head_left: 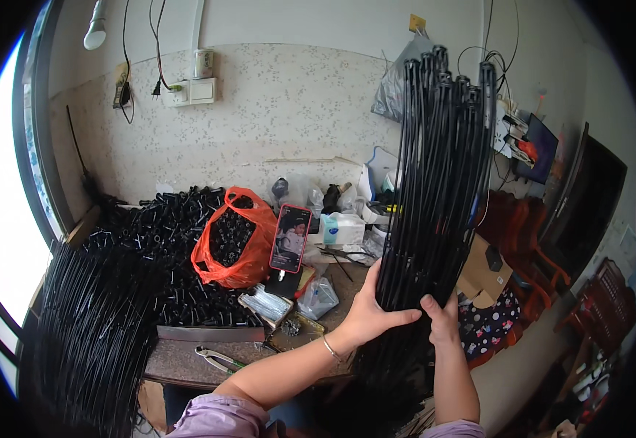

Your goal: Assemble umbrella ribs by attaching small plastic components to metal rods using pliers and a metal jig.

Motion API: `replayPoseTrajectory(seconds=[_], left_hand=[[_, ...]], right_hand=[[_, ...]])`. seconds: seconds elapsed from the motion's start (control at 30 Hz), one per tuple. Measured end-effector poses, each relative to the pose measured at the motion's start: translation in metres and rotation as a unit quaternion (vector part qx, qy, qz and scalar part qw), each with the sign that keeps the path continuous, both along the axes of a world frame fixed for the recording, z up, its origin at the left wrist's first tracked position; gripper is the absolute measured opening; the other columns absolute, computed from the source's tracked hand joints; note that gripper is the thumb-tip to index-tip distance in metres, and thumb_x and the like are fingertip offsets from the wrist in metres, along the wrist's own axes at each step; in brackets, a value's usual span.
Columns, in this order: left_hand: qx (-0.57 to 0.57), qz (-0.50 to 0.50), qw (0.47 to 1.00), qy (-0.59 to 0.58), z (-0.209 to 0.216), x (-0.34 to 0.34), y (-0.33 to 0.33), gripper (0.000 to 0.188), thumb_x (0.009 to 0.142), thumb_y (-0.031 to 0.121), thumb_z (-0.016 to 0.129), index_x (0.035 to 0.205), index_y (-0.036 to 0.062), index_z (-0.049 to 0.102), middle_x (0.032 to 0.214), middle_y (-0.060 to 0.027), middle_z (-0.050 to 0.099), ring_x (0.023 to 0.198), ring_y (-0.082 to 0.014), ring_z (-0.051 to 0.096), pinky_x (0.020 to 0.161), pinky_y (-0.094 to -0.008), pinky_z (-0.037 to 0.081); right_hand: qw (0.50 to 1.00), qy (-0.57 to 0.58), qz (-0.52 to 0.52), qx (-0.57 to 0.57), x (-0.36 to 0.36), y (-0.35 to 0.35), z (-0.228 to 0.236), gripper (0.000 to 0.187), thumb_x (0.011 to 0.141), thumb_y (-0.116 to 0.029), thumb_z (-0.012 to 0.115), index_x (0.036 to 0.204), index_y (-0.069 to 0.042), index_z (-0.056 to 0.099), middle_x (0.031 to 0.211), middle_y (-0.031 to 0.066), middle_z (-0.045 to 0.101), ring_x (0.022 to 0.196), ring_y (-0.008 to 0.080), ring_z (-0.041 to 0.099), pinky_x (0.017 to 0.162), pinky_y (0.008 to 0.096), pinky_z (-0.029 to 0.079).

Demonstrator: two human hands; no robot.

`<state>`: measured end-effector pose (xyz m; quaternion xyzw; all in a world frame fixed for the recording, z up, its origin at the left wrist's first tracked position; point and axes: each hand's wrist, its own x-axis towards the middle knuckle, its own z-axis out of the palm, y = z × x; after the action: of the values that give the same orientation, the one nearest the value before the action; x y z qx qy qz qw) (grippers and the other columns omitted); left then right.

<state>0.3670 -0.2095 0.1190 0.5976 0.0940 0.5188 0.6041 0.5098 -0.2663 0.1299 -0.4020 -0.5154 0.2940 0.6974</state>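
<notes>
Bundle of thin black rods (434, 190) upright at the right of the table (175, 358), your left hand (376, 310) and right hand (445, 321) clasping its lower part, thumbs in front. Step, judged: steadying the bundle; next move calls for even two-handed pressure. Table's front edge lies left; freer room over the floor (511, 379), rightward.

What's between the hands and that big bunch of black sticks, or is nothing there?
Nothing visible is in between: the left hand and right hand both touch the bundle of black sticks directly. The orange bag and phone are off to the left.
</notes>
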Motion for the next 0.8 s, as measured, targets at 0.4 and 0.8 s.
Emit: replayPoseTrajectory(seconds=[0.4, 0.8], left_hand=[[0.198, -0.006, 0.979, 0.036, -0.002, 0.003, 0.047, 0.091, 0.055, 0.019, 0.083, 0.128, -0.0002, 0.032, 0.122, -0.0116, 0.046, 0.113, -0.019, 0.044, 0.098, -0.0314, 0.032], [0.208, -0.065, 0.976, -0.016, 0.123, 0.021, 0.001, 0.076, 0.054, 0.009, 0.081, 0.117, -0.0026, 0.04, 0.107, -0.0095, 0.054, 0.1, -0.0168, 0.052, 0.089, -0.0296, 0.041]], right_hand=[[0.992, -0.054, 0.031, 0.109, 0.027, 0.033, -0.019, 0.08, 0.061, -0.033, 0.081, 0.122, 0.001, 0.041, 0.115, 0.0062, 0.049, 0.105, 0.0163, 0.046, 0.091, 0.0282, 0.036], [0.975, -0.12, 0.025, 0.184, 0.008, -0.024, 0.137, 0.047, 0.068, -0.007, 0.072, 0.11, -0.003, 0.051, 0.1, 0.0047, 0.058, 0.092, 0.0146, 0.056, 0.082, 0.0277, 0.044]])
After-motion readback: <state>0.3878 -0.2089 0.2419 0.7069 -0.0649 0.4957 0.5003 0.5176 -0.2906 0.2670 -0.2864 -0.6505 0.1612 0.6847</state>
